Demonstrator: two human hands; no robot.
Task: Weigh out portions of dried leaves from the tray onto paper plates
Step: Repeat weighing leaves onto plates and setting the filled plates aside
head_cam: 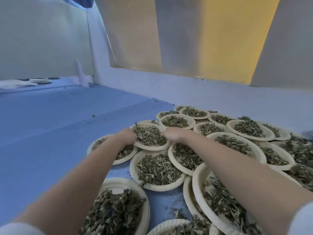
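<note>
Both my arms reach forward to one paper plate [153, 147] heaped with dried green leaves [149, 135], which lies on top of other filled plates. My left hand [127, 135] grips its left rim and my right hand [172, 135] grips its right rim. Several more filled paper plates overlap around it, such as one plate [158, 186] just in front and another plate [250, 137] at the right. No tray or scale is in view.
The plates lie on a blue surface [50, 133] scattered with leaf crumbs. A pale wall ledge [203, 92] runs behind them. Far left, a few plates [41, 80] and white sheets [15, 83] sit by the back wall.
</note>
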